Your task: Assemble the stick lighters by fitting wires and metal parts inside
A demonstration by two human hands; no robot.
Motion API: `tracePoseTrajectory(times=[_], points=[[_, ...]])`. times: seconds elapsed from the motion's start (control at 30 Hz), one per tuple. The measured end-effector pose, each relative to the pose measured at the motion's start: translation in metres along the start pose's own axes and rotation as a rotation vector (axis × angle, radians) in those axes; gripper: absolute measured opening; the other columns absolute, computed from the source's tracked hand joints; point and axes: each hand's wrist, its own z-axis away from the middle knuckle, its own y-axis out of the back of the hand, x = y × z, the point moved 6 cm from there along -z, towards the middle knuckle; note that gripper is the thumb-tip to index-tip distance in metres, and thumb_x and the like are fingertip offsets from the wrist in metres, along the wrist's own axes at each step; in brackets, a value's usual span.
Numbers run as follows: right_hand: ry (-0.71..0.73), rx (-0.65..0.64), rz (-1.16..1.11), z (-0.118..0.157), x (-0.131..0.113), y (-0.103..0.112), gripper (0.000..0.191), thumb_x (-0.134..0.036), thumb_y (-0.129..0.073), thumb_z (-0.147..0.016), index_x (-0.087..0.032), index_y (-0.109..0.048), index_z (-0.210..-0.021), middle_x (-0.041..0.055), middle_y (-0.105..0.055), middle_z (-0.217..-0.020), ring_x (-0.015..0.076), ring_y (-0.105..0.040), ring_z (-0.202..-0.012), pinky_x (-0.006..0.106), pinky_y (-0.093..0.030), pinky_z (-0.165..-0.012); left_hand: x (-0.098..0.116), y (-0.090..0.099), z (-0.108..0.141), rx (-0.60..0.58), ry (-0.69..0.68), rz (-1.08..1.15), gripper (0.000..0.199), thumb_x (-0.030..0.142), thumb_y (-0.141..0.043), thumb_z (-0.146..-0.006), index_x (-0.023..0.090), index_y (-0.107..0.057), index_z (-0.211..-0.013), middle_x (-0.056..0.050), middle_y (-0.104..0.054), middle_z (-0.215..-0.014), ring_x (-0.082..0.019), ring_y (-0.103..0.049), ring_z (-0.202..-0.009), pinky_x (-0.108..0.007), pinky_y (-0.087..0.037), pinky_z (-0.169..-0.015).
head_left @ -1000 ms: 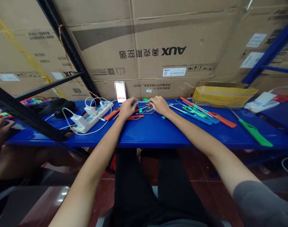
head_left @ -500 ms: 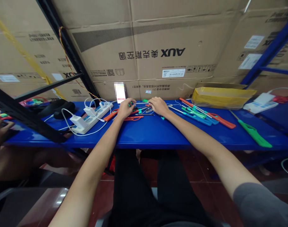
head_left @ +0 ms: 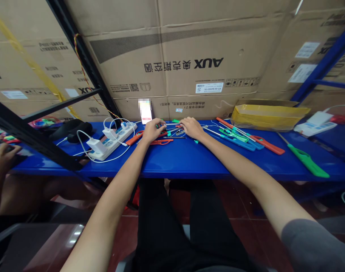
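My left hand (head_left: 154,130) is closed, thumb and fingers bent over small dark and green parts that I cannot make out. My right hand (head_left: 191,127) has its fingers curled down onto the far end of a thin rod that runs between the two hands; what the fingertips grip is hidden. Loose metal rods, wires and small green pieces lie between and below the hands. By my left wrist are an orange lighter casing (head_left: 162,142) and another orange handle (head_left: 135,138). Long-necked lighters lie right of my right hand, including blue ones (head_left: 247,146) and an orange one (head_left: 270,146).
A lit phone (head_left: 145,112) leans on the cardboard behind. At left stands a white power strip (head_left: 104,149) with chargers and cables, beside a black shelf post (head_left: 87,64). A yellow-taped box (head_left: 268,116) and a green lighter (head_left: 310,162) are at right. Another person's hand (head_left: 2,153) is far left.
The view has shifted slightly. Both hands stay close together over the same parts, with only a small change in the left fingers.
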Motion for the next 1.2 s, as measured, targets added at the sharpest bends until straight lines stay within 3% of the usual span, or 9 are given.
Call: tracePoseTrajectory(times=[0.53,0.77,1.0,1.2], points=[[0.044,-0.04,-0.003,-0.003,-0.008,0.003,0.033,-0.024,-0.05,-0.116,-0.017,-0.08,-0.127,0.0154,-0.081,-0.119,0.0307,-0.064,-0.107,0.042,-0.045,-0.095,-0.013,0.001,0.0,-0.019,0.057,-0.088,0.022,0.037,-0.067,-0.102,0.023,-0.084,-0.1,-0.011,-0.084,-0.105,-0.031,-0.074,-0.095,-0.043,-0.057,-0.089],[0.066,-0.052,-0.024,-0.003,-0.009,0.002,0.03,-0.023,-0.054,-0.114,-0.02,-0.08,-0.128,0.0133,-0.081,-0.119,0.0305,-0.063,-0.108,0.042,-0.045,-0.095,-0.012,0.003,-0.001,-0.031,0.06,-0.104,0.033,0.039,-0.058,-0.108,0.02,-0.076,-0.087,-0.01,-0.078,-0.089,-0.028,-0.07,-0.086,-0.039,-0.053,-0.081],[0.057,-0.047,-0.029,-0.001,-0.006,0.004,0.024,-0.022,-0.059,-0.112,-0.022,-0.081,-0.122,0.0128,-0.079,-0.116,0.0299,-0.063,-0.106,0.041,-0.045,-0.092,-0.008,0.005,-0.001,-0.038,0.047,-0.023,0.008,0.027,-0.069,-0.096,0.021,-0.075,-0.097,-0.009,-0.082,-0.105,-0.027,-0.072,-0.094,-0.041,-0.057,-0.093],[0.056,-0.049,-0.027,0.0,-0.007,0.006,0.022,-0.025,-0.06,-0.113,-0.021,-0.081,-0.117,0.0122,-0.079,-0.114,0.0294,-0.062,-0.106,0.04,-0.044,-0.092,-0.009,0.002,0.0,-0.036,0.043,0.01,0.007,0.023,-0.07,-0.093,0.021,-0.072,-0.1,-0.009,-0.079,-0.104,-0.026,-0.071,-0.09,-0.04,-0.057,-0.089]])
